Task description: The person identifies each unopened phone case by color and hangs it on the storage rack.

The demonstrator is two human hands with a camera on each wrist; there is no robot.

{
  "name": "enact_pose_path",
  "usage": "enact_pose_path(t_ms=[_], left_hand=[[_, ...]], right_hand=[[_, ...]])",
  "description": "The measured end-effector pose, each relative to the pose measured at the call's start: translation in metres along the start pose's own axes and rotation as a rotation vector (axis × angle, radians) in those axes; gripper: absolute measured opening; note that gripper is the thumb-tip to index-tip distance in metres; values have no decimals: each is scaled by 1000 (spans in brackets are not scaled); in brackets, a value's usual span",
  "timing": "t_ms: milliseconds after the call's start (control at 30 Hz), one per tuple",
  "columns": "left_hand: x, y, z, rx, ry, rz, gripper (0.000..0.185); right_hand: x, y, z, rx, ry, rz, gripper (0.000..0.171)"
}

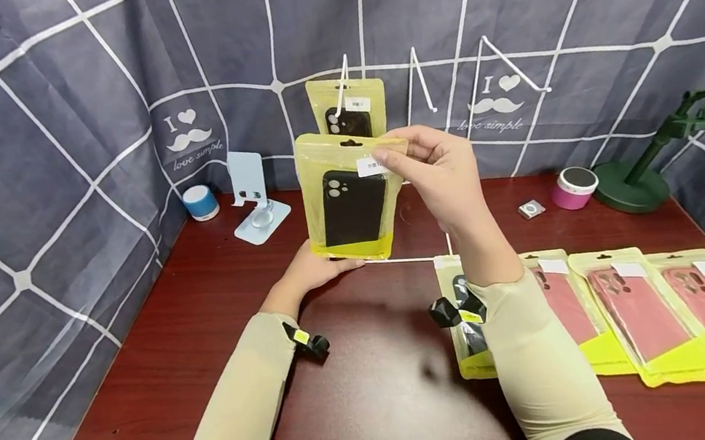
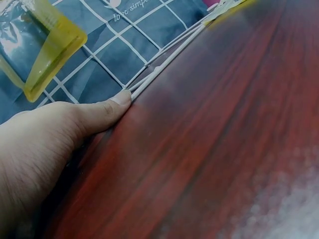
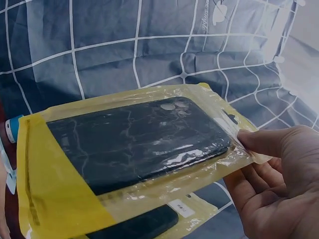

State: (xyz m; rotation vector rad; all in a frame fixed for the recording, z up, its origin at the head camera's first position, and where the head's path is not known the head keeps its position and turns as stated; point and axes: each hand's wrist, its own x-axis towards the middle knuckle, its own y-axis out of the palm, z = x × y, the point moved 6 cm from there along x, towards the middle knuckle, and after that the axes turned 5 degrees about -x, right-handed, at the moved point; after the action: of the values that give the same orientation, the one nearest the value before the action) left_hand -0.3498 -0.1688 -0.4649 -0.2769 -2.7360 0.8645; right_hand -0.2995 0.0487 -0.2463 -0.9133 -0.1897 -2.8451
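My right hand (image 1: pixel 445 168) pinches the upper right corner of a yellow-edged clear pouch (image 1: pixel 314 203) between thumb and fingers. Inside the pouch is a black phone case (image 1: pixel 354 209) with camera holes, and a white label is stuck near the hang hole. Behind it, a second pouch (image 1: pixel 370 93) with a black case hangs on a hook of a white wire display rack (image 1: pixel 421 79). Low at the rack's base, my left hand (image 1: pixel 312 269) holds the wire, its thumb (image 2: pixel 107 112) lying along it in the left wrist view; its other fingers are hidden.
Pouches with pink phone cases (image 1: pixel 649 319) lie at the right, beside a pouch with a black case (image 1: pixel 452 310) partly under my right forearm. Farther back stand a blue round speaker (image 1: pixel 201 203), a light-blue phone stand (image 1: pixel 246 174), a pink speaker (image 1: pixel 573 189) and a green stand (image 1: pixel 632 185).
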Motion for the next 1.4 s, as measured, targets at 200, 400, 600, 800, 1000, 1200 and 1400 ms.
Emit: enact_pose_path(t_ms=[200, 400, 600, 800, 1000, 1200, 1400], left_hand=[[0, -1, 2, 42, 43, 15, 60], [3, 3, 1, 222, 72, 87, 63], [5, 4, 2, 266, 32, 113, 72], [4, 4, 0, 283, 9, 139, 78], [3, 8, 1, 291, 29, 152, 82], [2, 10, 0, 291, 46, 151, 81], [3, 7, 0, 282, 58, 127, 81]], right_hand=[[5, 7, 0, 5, -13, -47, 14], [13, 12, 1, -48, -24, -120, 15], [26, 13, -6, -46, 1, -198, 13], [33, 14, -9, -77, 28, -210, 12], [37, 11, -23, -143, 45, -192, 16], [40, 9, -32, -204, 38, -205, 15], [50, 6, -48, -233, 49, -218, 16]])
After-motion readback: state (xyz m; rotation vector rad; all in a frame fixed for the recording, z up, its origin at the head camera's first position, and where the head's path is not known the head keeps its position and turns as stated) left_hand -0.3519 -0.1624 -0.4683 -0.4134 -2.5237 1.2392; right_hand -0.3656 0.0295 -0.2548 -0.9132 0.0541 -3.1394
